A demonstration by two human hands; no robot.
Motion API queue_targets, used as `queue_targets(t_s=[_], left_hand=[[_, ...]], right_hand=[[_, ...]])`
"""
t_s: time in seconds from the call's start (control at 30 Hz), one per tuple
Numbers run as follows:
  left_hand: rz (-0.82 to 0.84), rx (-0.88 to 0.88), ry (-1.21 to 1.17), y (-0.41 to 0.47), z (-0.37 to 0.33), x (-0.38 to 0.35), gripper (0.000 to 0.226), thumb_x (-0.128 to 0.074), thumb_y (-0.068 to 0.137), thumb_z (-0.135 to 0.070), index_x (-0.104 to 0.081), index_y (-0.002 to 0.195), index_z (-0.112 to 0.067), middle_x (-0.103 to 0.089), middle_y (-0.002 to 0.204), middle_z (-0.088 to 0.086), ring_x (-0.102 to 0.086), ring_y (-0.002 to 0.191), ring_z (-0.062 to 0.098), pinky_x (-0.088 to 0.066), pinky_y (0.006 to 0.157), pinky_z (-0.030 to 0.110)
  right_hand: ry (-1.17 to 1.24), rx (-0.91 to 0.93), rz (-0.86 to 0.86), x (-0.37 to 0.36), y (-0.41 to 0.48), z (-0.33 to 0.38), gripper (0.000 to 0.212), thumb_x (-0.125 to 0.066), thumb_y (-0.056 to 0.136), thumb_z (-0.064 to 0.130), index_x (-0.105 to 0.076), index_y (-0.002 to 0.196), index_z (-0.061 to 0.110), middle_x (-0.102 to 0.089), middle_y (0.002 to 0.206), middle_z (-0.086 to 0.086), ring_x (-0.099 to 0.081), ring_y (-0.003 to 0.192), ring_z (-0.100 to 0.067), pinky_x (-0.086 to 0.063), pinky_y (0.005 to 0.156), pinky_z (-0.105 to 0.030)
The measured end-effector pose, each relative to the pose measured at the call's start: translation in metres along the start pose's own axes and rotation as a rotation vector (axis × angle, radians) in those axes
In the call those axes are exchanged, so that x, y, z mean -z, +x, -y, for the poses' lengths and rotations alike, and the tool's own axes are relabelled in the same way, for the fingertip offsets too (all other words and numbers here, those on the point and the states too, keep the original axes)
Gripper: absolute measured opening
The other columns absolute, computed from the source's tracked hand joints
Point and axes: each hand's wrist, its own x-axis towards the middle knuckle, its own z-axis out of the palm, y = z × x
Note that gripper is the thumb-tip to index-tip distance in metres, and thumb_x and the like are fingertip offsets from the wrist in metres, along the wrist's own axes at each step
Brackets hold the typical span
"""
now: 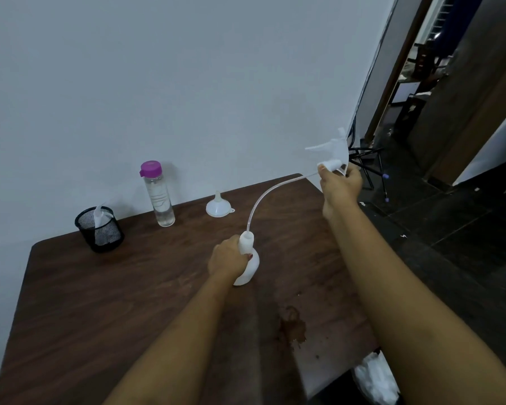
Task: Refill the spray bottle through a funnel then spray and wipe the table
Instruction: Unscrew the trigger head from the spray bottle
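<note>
A plain office-like room is showing: a mesh pen cup point(100, 229) sitting at ten o'clock on a wooden desk point(105, 290), bare wall point(187, 83) behind.

White spray bottle point(247, 266), white trigger head point(329, 152), clear tube point(263, 198), translucent white funnel point(218, 206), clear water bottle point(159, 197) with purple cap point(150, 168), black mesh cup point(99, 229), dark brown wood-grain table point(100, 302), pale grey wall point(187, 68).

Left hand point(228, 258) grips spray bottle point(250, 268); right hand point(341, 182) lifts sprayer head point(332, 152)
</note>
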Motion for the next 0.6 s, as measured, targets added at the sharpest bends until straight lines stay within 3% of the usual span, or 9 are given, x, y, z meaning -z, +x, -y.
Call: queue_targets(t_s=[0.07,0.13,0.23,0.33,0.47,0.6], left_hand=[[-0.001,0.015,-0.016,0.001,-0.002,0.0,0.049,-0.065,0.086,-0.034,-0.051,0.129,-0.016,-0.059,0.129,0.006,-0.055,0.119,0.026,-0.046,0.101,0.04],[-0.001,0.027,-0.035,0.003,-0.002,-0.001,0.05,-0.066,0.085,-0.033,-0.051,0.129,-0.015,-0.059,0.129,0.006,-0.055,0.118,0.025,-0.046,0.101,0.039],[0.006,0.028,-0.076,0.008,-0.003,-0.002,0.049,-0.068,0.084,-0.03,-0.051,0.128,-0.014,-0.059,0.129,0.007,-0.055,0.118,0.026,-0.045,0.101,0.038],[0.031,0.014,-0.109,0.014,-0.005,-0.004,0.052,-0.069,0.083,-0.028,-0.051,0.13,-0.015,-0.057,0.132,0.006,-0.054,0.12,0.026,-0.045,0.101,0.039],[0.059,-0.001,-0.13,0.022,-0.009,-0.006,0.053,-0.07,0.082,-0.028,-0.051,0.13,-0.016,-0.058,0.132,0.005,-0.054,0.12,0.025,-0.046,0.101,0.039],[0.048,-0.017,-0.106,0.038,-0.01,-0.005,0.052,-0.07,0.082,-0.027,-0.051,0.13,-0.018,-0.058,0.131,0.004,-0.054,0.12,0.023,-0.044,0.098,0.036]], right_hand=[[0.014,-0.058,-0.048,0.009,0.012,-0.01,0.048,-0.069,0.081,0.001,-0.05,0.124,0.0,-0.056,0.095,-0.007,-0.049,0.064,-0.007,-0.043,0.056,-0.017],[-0.021,-0.103,-0.093,0.017,0.021,-0.02,0.042,-0.069,0.08,0.002,-0.054,0.12,0.003,-0.058,0.095,-0.008,-0.05,0.064,-0.008,-0.042,0.056,-0.019],[-0.105,-0.136,-0.106,0.027,0.032,-0.031,0.041,-0.069,0.08,0.004,-0.056,0.12,0.005,-0.06,0.099,-0.01,-0.053,0.068,-0.012,-0.045,0.059,-0.023],[-0.194,-0.145,-0.127,0.035,0.041,-0.043,0.046,-0.07,0.08,0.005,-0.055,0.123,0.007,-0.063,0.107,-0.01,-0.062,0.087,-0.021,-0.053,0.077,-0.033],[-0.218,-0.197,-0.245,0.043,0.059,-0.053,0.049,-0.07,0.08,0.008,-0.054,0.125,0.004,-0.063,0.103,-0.011,-0.06,0.078,-0.021,-0.052,0.067,-0.031],[-0.156,-0.303,-0.421,0.054,0.086,-0.052,0.052,-0.067,0.083,0.008,-0.047,0.131,0.002,-0.058,0.119,-0.012,-0.053,0.087,-0.018,-0.049,0.082,-0.028]])
